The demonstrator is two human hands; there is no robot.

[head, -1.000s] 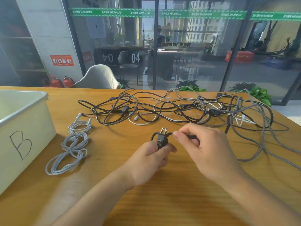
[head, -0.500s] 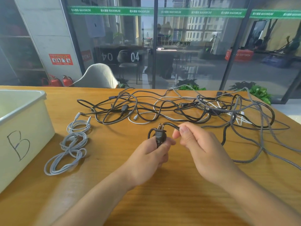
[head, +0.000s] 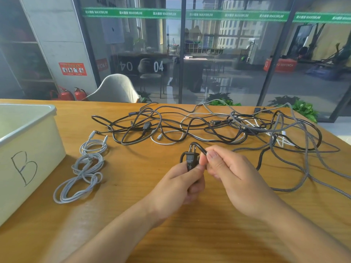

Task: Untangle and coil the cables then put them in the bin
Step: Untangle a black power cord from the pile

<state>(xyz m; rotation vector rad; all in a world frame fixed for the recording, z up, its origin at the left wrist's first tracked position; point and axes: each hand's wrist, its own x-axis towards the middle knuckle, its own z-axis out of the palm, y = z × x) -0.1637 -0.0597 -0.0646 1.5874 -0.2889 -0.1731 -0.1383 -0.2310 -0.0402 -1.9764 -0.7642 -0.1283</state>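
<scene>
Left hand (head: 176, 185) fingers gripping black plug (head: 190, 160) (prongs up), right hand (head: 233, 173) fingers pinching its cord (head: 201, 147) just beside

Black plug (head: 190, 159), grey braided cable (head: 79, 184), cream bin (head: 28, 149)

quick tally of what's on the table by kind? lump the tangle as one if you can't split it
Bin marked B: 1
Coiled grey cable beside the bin: 1 bundle
Tangled pile of cables (black, grey braided, white; strands cannot be separated by eye): 1
Black plug with its cable, gripped in the left hand, cable pinched by the right hand: 1
Total: 4
</scene>
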